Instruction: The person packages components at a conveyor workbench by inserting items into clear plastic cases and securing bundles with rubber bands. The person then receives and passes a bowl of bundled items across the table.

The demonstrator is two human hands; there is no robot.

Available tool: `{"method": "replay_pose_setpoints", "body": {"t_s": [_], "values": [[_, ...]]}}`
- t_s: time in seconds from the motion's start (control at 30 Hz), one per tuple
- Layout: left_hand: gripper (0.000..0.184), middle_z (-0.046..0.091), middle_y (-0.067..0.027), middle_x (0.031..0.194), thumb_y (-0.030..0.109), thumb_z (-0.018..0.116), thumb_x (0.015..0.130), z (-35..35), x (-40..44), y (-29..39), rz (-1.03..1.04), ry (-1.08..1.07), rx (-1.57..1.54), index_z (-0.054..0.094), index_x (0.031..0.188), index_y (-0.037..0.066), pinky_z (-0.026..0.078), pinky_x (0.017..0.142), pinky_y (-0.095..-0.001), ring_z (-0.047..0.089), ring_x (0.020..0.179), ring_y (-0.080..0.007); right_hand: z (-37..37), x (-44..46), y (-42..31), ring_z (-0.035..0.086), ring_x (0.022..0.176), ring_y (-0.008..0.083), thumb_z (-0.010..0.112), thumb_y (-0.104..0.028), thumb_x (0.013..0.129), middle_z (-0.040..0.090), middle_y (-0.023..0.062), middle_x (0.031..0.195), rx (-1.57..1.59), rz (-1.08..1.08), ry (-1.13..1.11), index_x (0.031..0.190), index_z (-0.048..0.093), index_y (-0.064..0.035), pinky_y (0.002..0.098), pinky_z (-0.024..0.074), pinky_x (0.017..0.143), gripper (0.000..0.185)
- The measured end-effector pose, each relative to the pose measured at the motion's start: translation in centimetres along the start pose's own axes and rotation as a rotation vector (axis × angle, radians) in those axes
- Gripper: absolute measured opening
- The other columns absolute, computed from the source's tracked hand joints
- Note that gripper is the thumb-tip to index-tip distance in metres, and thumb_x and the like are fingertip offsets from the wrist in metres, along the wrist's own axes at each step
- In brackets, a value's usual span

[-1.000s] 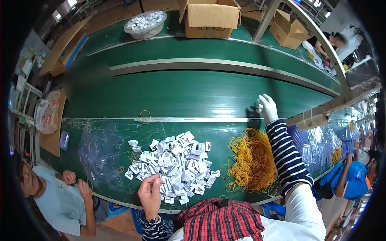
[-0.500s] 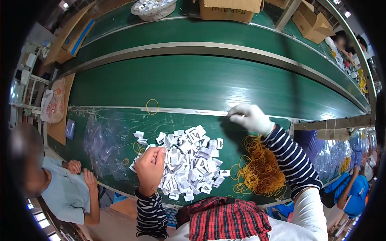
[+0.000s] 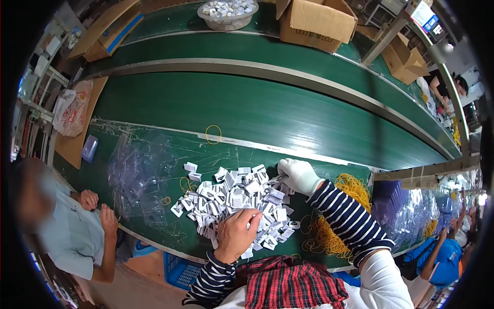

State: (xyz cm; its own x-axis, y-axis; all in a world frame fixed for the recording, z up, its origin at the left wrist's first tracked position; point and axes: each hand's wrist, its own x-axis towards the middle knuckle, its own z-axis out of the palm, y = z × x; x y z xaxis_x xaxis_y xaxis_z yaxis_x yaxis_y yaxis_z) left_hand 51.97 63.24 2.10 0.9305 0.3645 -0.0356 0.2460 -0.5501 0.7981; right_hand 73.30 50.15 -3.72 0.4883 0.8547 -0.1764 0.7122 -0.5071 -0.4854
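Observation:
A heap of small folded white paper cards (image 3: 236,198) with dark printing lies on the green bench. My bare left hand (image 3: 237,234) rests over the near side of the heap, fingers bent down against the cards; whatever they pinch is hidden. My right hand (image 3: 300,176), in a white glove, is at the heap's far right edge. Its fingers are closed together beside the outer cards, and I cannot make out what is in them. Yellow rubber bands (image 3: 332,234) lie in a tangled pile near my right forearm, which covers part of them.
Clear plastic sleeves (image 3: 139,175) spread left of the heap. One loose rubber band (image 3: 213,135) lies by the bench's metal strip. Beyond are a basket (image 3: 229,21) of white pieces and a cardboard box (image 3: 316,26). A co-worker (image 3: 77,226) sits at left. More plastic packs (image 3: 411,206) stand right.
My right hand has come down and left to the heap's edge. My left hand has moved right, from the heap's left side onto its near part. The camera view has shifted.

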Motion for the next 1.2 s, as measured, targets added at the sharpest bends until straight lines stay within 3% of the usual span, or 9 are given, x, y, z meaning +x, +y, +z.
{"method": "replay_pose_setpoints", "body": {"t_s": [0.13, 0.2, 0.53, 0.8, 0.93, 1.0, 1.07, 1.1, 1.2], "values": [[0.009, 0.065, -0.0103, 0.078, 0.014, 0.063, 0.084, 0.1, -0.5, 1.1, 0.162, -0.028, 0.019, 0.063, 0.090, 0.008, 0.049, 0.058, -0.0364, 0.063, 0.069, -0.0295, -0.6, -2.4, -1.0, 0.060, 0.078, 0.0304, 0.060, -0.008, 0.073, 0.057, 0.0089, 0.081, -0.043, -0.178, 0.196, 0.086, 0.057, -0.0097, 0.0405, 0.0488, 0.069, 0.014], [0.010, 0.065, -0.0098, 0.077, 0.014, 0.064, 0.083, 0.6, -1.3, 1.6, 0.213, -0.070, -0.017, 0.063, 0.090, 0.006, 0.049, 0.059, -0.0366, 0.063, 0.069, -0.0288, -1.1, -4.2, -1.2, 0.060, 0.083, 0.0299, 0.057, -0.004, 0.073, 0.057, 0.0095, 0.087, -0.084, -0.277, 0.140, 0.098, 0.061, -0.0109, 0.0393, 0.0487, 0.072, 0.025], [0.010, 0.066, -0.0103, 0.079, 0.016, 0.064, 0.083, 3.2, -7.1, 1.5, 0.250, -0.319, -0.076, 0.066, 0.087, 0.006, 0.051, 0.061, -0.0361, 0.065, 0.070, -0.0285, -10.7, -18.4, -0.7, 0.061, 0.086, 0.0295, 0.067, -0.011, 0.077, 0.062, 0.0098, 0.090, -0.116, 0.126, 0.494, 0.097, 0.062, -0.0067, 0.0358, 0.0500, 0.074, 0.021], [0.012, 0.066, -0.0072, 0.080, 0.020, 0.063, 0.085, 6.1, -6.9, 3.2, 0.370, -0.456, 0.010, 0.065, 0.088, 0.008, 0.051, 0.060, -0.0346, 0.065, 0.070, -0.0257, -3.0, -20.8, -1.6, 0.057, 0.086, 0.0300, 0.073, -0.034, 0.074, 0.059, 0.0120, 0.093, -0.130, 0.263, 0.558, 0.100, 0.063, -0.0050, 0.0383, 0.0455, 0.076, 0.040], [0.013, 0.065, -0.0064, 0.082, 0.019, 0.062, 0.085, 7.3, -6.4, 4.3, 0.445, -0.434, -0.023, 0.065, 0.092, 0.009, 0.051, 0.060, -0.0350, 0.064, 0.072, -0.0252, 1.6, -18.3, -0.3, 0.054, 0.080, 0.0291, 0.071, -0.024, 0.072, 0.057, 0.0111, 0.088, -0.305, 0.208, 0.545, 0.078, 0.060, -0.0062, 0.0407, 0.0426, 0.070, 0.021], [0.018, 0.065, -0.0091, 0.090, 0.020, 0.063, 0.084, 7.0, -5.9, 5.6, 0.384, -0.377, -0.037, 0.063, 0.098, 0.008, 0.051, 0.064, -0.0355, 0.064, 0.077, -0.0256, 0.7, -19.5, -1.3, 0.055, 0.081, 0.0301, 0.073, -0.019, 0.070, 0.057, 0.0110, 0.089, -0.117, 0.153, 0.533, 0.076, 0.063, -0.0069, 0.0411, 0.0437, 0.071, 0.017], [0.024, 0.063, -0.0117, 0.096, 0.020, 0.063, 0.084, 8.4, -5.1, 6.2, 0.364, -0.116, -0.160, 0.062, 0.103, 0.006, 0.051, 0.068, -0.0348, 0.064, 0.081, -0.0269, -2.5, -20.6, -4.6, 0.056, 0.083, 0.0292, 0.075, -0.015, 0.068, 0.058, 0.0102, 0.089, 0.014, 0.043, 0.551, 0.078, 0.065, -0.0071, 0.0390, 0.0449, 0.073, 0.017], [0.023, 0.064, -0.0122, 0.095, 0.019, 0.063, 0.084, 8.8, -4.8, 6.4, 0.228, -0.242, -0.323, 0.062, 0.103, 0.005, 0.051, 0.069, -0.0337, 0.064, 0.081, -0.0267, -3.3, -21.4, -5.6, 0.057, 0.084, 0.0282, 0.074, -0.012, 0.068, 0.058, 0.0103, 0.089, 0.155, 0.048, 0.502, 0.080, 0.066, -0.0066, 0.0369, 0.0449, 0.074, 0.016], [0.018, 0.066, -0.0109, 0.091, 0.014, 0.060, 0.086, 11.2, -3.7, 6.0, 0.201, -0.576, -0.414, 0.059, 0.099, 0.001, 0.050, 0.068, -0.0321, 0.065, 0.078, -0.0251, -3.5, -22.2, -6.5, 0.056, 0.083, 0.0222, 0.068, -0.003, 0.074, 0.057, 0.0095, 0.087, 0.467, 0.196, 0.481, 0.081, 0.063, -0.0019, 0.0309, 0.0437, 0.075, 0.009]]}}
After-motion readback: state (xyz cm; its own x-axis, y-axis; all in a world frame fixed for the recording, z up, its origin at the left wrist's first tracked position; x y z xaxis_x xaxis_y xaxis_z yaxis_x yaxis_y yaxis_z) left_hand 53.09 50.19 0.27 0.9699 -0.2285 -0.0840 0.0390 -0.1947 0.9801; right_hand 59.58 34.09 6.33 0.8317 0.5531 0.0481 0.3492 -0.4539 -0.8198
